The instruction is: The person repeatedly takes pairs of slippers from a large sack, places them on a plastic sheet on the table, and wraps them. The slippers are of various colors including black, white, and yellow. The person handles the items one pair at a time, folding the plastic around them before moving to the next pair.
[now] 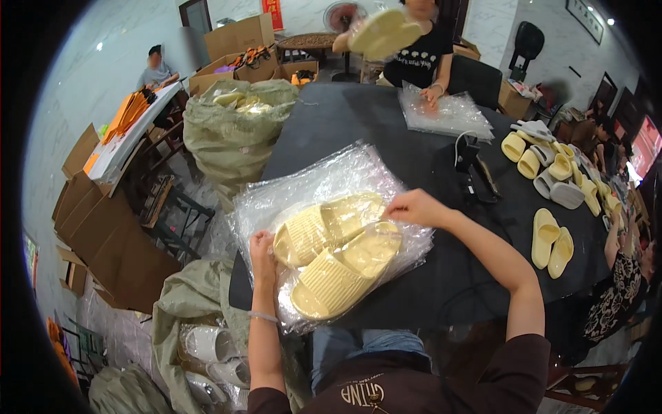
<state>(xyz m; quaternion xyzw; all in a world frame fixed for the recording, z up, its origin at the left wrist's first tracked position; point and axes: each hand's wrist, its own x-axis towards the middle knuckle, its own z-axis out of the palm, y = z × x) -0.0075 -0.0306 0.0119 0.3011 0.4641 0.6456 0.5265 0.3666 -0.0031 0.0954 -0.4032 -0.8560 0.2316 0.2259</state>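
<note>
Seemingly bagged, yellow slippers (pixel 336 276) lie between both hands (pixel 262 251) (pixel 416 208).

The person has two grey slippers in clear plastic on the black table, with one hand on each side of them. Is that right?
Not quite: the two slippers are pale yellow, not grey, as the head view shows. They are in clear plastic on the black table, with the left hand and right hand on either side.
</note>
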